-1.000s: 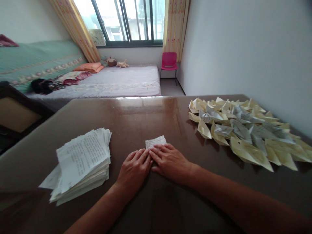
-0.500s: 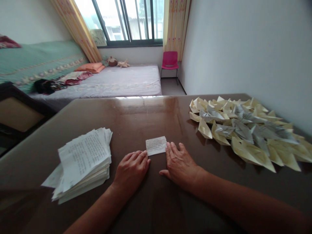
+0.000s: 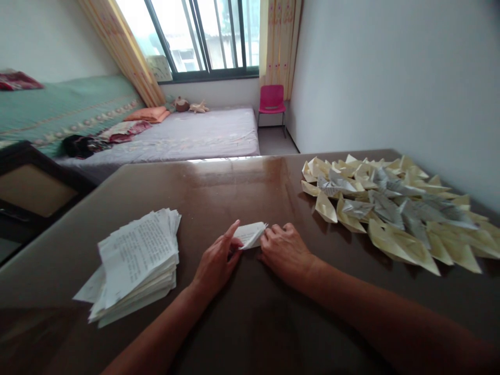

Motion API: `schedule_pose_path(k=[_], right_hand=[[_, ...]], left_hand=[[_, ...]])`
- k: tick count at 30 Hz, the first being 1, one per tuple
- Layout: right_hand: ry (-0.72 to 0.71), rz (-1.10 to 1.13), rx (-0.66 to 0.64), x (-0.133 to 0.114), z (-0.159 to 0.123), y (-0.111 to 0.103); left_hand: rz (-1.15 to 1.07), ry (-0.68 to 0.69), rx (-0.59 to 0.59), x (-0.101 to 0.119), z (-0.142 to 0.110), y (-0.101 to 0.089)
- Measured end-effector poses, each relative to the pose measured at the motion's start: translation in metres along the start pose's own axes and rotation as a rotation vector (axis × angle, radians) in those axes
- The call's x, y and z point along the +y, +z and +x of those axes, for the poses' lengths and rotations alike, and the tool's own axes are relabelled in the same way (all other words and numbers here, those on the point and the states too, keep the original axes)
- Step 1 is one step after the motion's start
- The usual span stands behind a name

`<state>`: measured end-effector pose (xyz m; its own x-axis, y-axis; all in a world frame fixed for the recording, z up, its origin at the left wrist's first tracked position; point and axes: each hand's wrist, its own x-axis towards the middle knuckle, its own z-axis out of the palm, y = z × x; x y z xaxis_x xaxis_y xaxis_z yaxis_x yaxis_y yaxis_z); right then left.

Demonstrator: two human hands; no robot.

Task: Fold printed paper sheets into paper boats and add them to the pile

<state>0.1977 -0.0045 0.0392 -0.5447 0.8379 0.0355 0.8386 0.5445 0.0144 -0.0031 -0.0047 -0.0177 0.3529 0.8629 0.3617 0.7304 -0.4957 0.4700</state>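
The folded printed paper (image 3: 249, 232) is positioned on the tabletop (image 3: 219, 192), pinched by the right hand (image 3: 288, 253), fingers curled; its left end is touched by the left hand (image 3: 214, 260), fingers half-spread, grip indeterminable.

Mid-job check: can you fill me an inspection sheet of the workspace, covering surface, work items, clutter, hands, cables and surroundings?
Surface: brown, glossy table.
Work items: small folded paper between the hands; stack of printed sheets on the left, edges uneven; folded paper boats grouped on the right.
Clutter: dark cloth on the bed.
Hands: left hand at the paper's left end, right hand at its right; firmness of grip unclear.
Cables: nothing seen.
Surroundings: pink chair, window beyond.
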Motion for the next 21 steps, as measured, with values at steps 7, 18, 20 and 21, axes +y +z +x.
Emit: schedule_pose_path(k=[7,18,20,21], right_hand=[[-0.115,0.156,0.357,0.010,0.010,0.004],[0.066,1.478,0.301,0.032,0.030,0.026],[0.067,1.556,0.201,0.031,0.031,0.033],[0.093,1.541,0.175,0.031,0.032,0.037]], left_hand=[[0.146,0.256,0.011,0.006,-0.003,-0.005],[-0.387,-0.260,0.107,0.019,0.003,-0.010],[-0.559,-0.368,0.057,0.019,0.005,-0.009],[-0.606,-0.393,0.031,0.017,0.006,-0.009]])
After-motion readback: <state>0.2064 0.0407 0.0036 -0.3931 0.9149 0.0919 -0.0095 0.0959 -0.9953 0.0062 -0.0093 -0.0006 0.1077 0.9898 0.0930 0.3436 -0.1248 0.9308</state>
